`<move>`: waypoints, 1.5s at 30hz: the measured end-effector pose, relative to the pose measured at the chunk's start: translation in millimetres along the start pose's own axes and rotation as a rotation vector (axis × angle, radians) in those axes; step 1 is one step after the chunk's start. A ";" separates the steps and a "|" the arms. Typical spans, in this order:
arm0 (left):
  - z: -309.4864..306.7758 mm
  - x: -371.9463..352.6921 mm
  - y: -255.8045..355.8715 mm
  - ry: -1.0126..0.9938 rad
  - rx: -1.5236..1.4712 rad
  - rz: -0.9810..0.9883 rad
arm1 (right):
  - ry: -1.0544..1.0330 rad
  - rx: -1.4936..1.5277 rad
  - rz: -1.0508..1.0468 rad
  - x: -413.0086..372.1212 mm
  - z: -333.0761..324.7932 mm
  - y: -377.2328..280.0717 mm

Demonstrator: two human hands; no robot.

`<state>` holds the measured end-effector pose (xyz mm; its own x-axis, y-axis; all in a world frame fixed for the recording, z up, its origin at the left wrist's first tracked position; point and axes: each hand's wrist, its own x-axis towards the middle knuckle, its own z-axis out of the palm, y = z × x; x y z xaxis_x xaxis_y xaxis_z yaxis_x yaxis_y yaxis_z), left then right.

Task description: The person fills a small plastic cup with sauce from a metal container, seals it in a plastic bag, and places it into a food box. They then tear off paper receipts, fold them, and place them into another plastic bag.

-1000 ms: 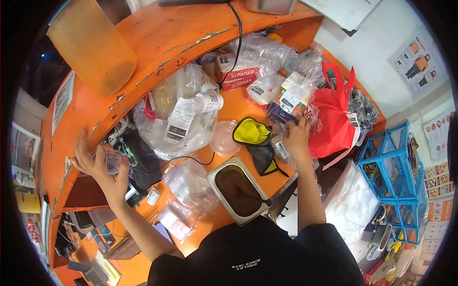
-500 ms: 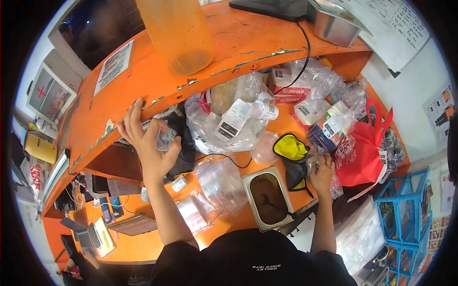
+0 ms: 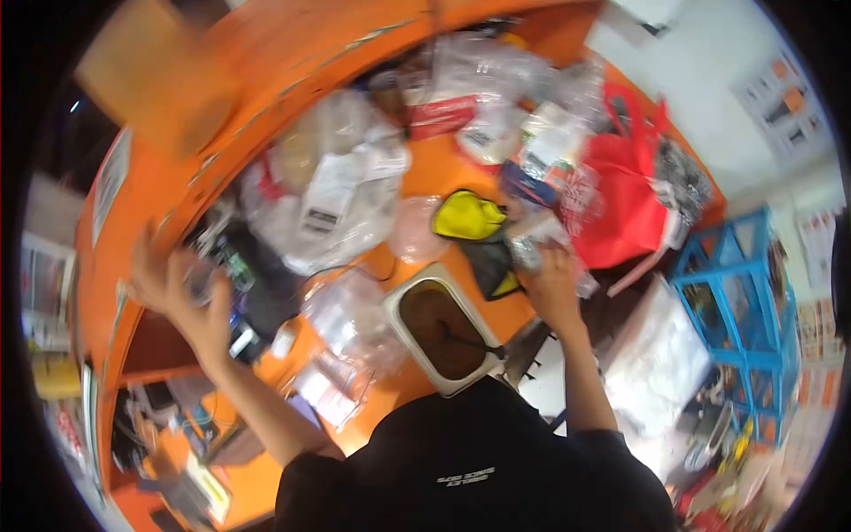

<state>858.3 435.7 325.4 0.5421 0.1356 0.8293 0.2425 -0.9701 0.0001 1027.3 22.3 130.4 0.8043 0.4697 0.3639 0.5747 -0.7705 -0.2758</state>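
At the left, my left hand [image 3: 184, 301] is raised beside the edge of the orange shelf [image 3: 292, 84], blurred, with a small clear plastic packet [image 3: 200, 277] between thumb and fingers. My right hand [image 3: 556, 282] has its fingers closed on a crinkled clear plastic bag [image 3: 534, 232]. That bag lies between a yellow and black pouch [image 3: 470, 217] and a red bag [image 3: 620, 199]. Nearer to me sits a metal container [image 3: 443, 332] of brown contents, with a dark handle sticking out.
White plastic bags with receipts [image 3: 332, 191] lie under the shelf. An orange-tinted container [image 3: 155, 80] stands on top of it. Blue stacked racks [image 3: 731, 301] are at the right, beside a large clear plastic bag [image 3: 658, 355]. A cable crosses the counter.
The view has swung, so the counter items appear further left and higher. Both hands keep their holds; my left hand appears further left, near the shelf edge.
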 end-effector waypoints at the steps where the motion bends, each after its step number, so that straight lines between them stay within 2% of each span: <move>1: -6.2 -1.2 -2.6 -0.012 0.023 -0.012 | -0.026 -0.087 -0.082 -5.2 12.8 14.4; 2: -10.3 -0.4 11.5 -0.003 0.026 -0.055 | -0.103 -0.166 -0.197 -5.8 5.0 18.7; 3: -14.0 -8.4 12.6 -0.045 0.071 -0.075 | -0.082 0.087 0.066 -7.7 14.3 28.5; 4: -13.2 -19.0 13.1 0.044 -0.033 -0.116 | -0.086 0.289 0.084 -10.2 10.5 42.8; 5: -15.0 -34.5 9.9 0.062 -0.097 -0.149 | -0.135 0.354 0.078 -5.4 -7.9 38.9; 6: -22.5 -44.3 13.7 0.069 -0.114 -0.197 | -0.079 0.396 0.117 -2.9 -23.2 30.0; 7: -24.3 -58.7 13.3 0.123 -0.259 -0.333 | -0.055 0.376 0.082 -1.0 -27.0 32.4; 8: -29.8 -75.6 4.7 0.152 -0.287 -0.361 | -0.020 0.346 0.050 5.0 -32.6 31.6; 9: -31.1 -98.4 -0.1 0.107 -0.386 -0.505 | -0.033 0.356 0.002 12.1 -43.3 22.4; 10: -39.7 -117.6 6.2 -0.150 -0.500 -0.832 | -0.093 0.385 -0.002 16.7 -56.4 9.2; 11: -41.3 -138.9 12.0 -0.256 -0.565 -0.899 | -0.148 0.409 0.000 20.5 -63.4 -4.6; 13: -36.4 -194.9 29.0 -0.647 -0.390 -0.835 | -0.145 0.414 -0.104 27.4 -66.2 -31.3; 14: -29.4 -219.4 41.4 -0.758 -0.409 -0.814 | -0.142 0.414 -0.171 31.2 -68.0 -44.3; 15: -32.0 -232.0 57.6 -0.796 -0.568 -0.899 | -0.134 0.406 -0.219 34.6 -69.5 -60.0; 16: -28.5 -248.5 73.2 -0.782 -0.572 -0.905 | -0.131 0.401 -0.233 36.1 -69.8 -75.7; 18: -13.8 -279.3 90.1 -0.591 -0.286 -0.732 | -0.191 0.526 -0.247 37.0 -69.5 -107.0; 20: -5.7 -276.8 65.2 -0.511 -0.403 -0.773 | -0.182 0.503 -0.284 31.1 -74.3 -137.5; 22: -1.7 -265.4 33.5 -0.351 -0.172 -0.931 | -0.248 0.600 -0.268 23.0 -78.5 -159.3; 24: 2.7 -260.5 3.2 -0.319 0.084 -0.766 | -0.232 0.609 -0.289 17.8 -69.2 -162.7; 25: 10.2 -267.6 -8.3 -0.310 0.079 -0.759 | -0.283 0.597 -0.290 12.4 -72.0 -175.7; 27: 20.2 -276.0 -24.5 -0.468 0.284 -0.523 | -0.343 0.616 -0.294 2.8 -73.6 -194.4; 28: 22.3 -275.6 -26.6 -0.458 0.275 -0.510 | -0.328 0.645 -0.315 -0.9 -74.3 -201.9; 30: 14.2 -256.9 -18.3 -0.142 -0.224 -0.795 | -0.325 0.710 -0.330 -6.5 -74.4 -213.0; 31: 5.5 -242.5 -7.5 -0.085 -0.733 -1.191 | -0.342 0.787 -0.319 -9.5 -73.9 -220.4; 32: 3.7 -241.8 -3.2 0.076 -1.161 -1.280 | -0.339 0.801 -0.314 -13.6 -68.2 -223.1; 34: -39.0 -203.6 27.8 0.268 -1.695 -1.478 | -0.418 0.874 -0.316 -17.5 -69.5 -243.9; 38: -69.1 -199.4 57.9 0.128 -1.898 -1.443 | -0.446 0.999 -0.335 -22.8 -63.2 -279.7; 45: -75.3 -202.3 78.2 0.140 -1.923 -1.335 | -0.486 1.172 -0.210 -20.9 -45.8 -299.4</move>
<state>707.0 317.3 199.7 0.7254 0.6864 -0.0516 -0.5106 0.5869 0.6283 831.6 223.5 246.1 0.5126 0.8340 0.2041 0.2861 0.0583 -0.9564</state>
